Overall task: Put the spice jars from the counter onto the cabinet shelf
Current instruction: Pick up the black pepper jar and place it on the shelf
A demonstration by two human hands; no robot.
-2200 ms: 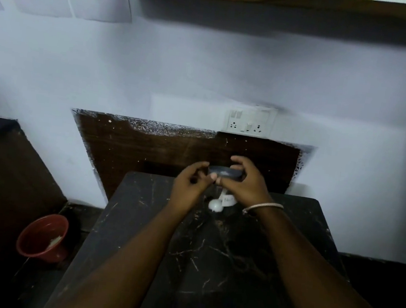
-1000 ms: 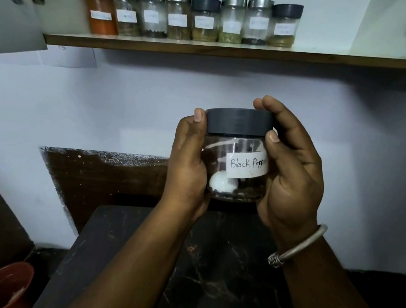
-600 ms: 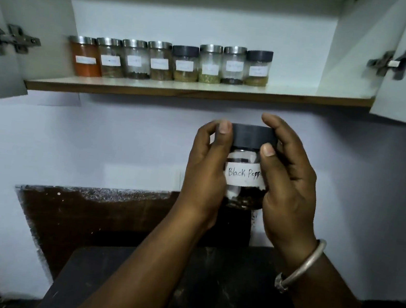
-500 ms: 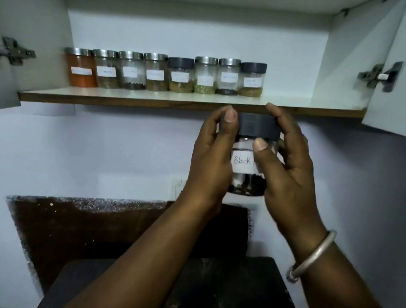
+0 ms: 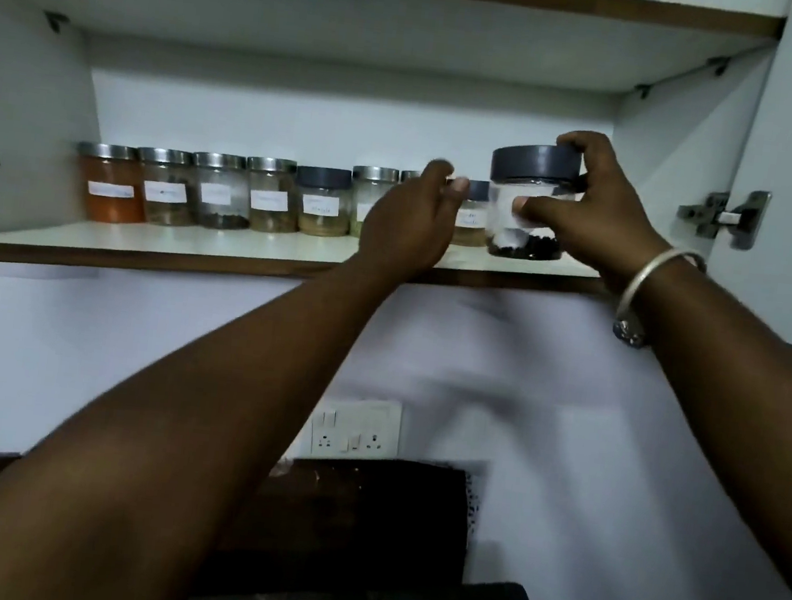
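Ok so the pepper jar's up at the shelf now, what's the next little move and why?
Probably let the right hand release the pepper jar and pull back. The jar looks upright at the right end of the jar row, its base at shelf level, and the left hand is already off it.

Blurred left hand (image 5: 410,222) hides two shelf jars behind its fingers; right-hand fingers (image 5: 540,211) cover the dark-lidded jar's (image 5: 528,201) label; other labels unreadable.

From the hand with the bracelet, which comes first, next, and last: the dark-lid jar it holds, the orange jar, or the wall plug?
1. Dark-lid jar: in the right hand, shelf's right end.
2. Wall plug: below the shelf.
3. Orange jar: far left of the row.
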